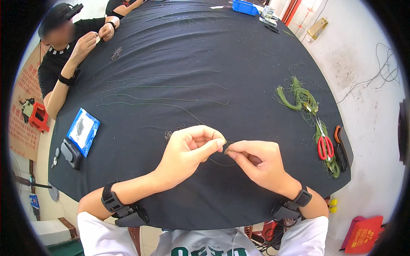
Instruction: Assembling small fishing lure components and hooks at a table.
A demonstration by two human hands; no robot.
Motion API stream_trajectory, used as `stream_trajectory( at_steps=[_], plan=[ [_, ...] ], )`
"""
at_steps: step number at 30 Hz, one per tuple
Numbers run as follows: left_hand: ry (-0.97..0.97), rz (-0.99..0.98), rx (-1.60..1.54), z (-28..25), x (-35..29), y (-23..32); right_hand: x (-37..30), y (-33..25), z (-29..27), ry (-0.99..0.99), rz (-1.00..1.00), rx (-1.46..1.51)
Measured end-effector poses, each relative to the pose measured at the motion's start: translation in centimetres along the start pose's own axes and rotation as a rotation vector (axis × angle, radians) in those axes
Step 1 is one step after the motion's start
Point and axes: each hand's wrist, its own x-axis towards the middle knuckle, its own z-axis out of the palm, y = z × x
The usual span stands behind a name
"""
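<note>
My left hand (183,153) is closed in a pinch, thumb against forefinger, on a thin green line (221,164). Just to its right, my right hand (261,165) also pinches the line, with the fingertips of both hands almost meeting. A loop of the line hangs below the fingers; anything smaller at the fingertips is hidden. Beside my left hand lies a small heap of dark curled pieces (168,135), too fine to make out. Beyond my hands, several cut lengths of green line (166,86) are laid out side by side on the black cloth (239,106).
At the right lie bundled green strands (301,99), red-handled scissors (325,147) and an orange-and-black tool (341,149). A blue-edged packet (83,131) and a black case (71,153) are at the left. Another person (64,51) works at far left. A blue bin (245,7) stands at the back.
</note>
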Motion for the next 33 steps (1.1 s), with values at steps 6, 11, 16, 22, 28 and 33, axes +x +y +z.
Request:
stream_trajectory(
  at_steps=[6, 11, 16, 22, 28, 33],
  plan=[
    [0.114, 0.191, 0.063, 1.1, -0.1, -1.2, -0.1, 0.0, 0.5, 0.031, -0.199, -0.13],
    [0.144, 0.4, 0.58, 0.7, -0.3, -0.4, -0.2, -0.8, 0.6, 0.027, -0.254, -0.177],
    [0.123, 0.77, 0.817, 0.6, 0.1, -0.5, -0.3, -1.7, 0.2, 0.083, -0.363, -0.27],
    [0.041, 0.82, 0.847, 0.6, -0.1, -0.3, -0.1, -1.8, -0.7, 0.203, -0.346, -0.334],
    [0.018, 0.829, 0.828, 0.8, -0.2, -0.2, 0.1, -1.3, -0.6, 0.222, -0.304, -0.256],
    [-0.011, 0.812, 0.8, 0.8, -0.2, -0.2, 0.1, -1.2, -0.5, 0.225, -0.283, -0.216]
  ],
)
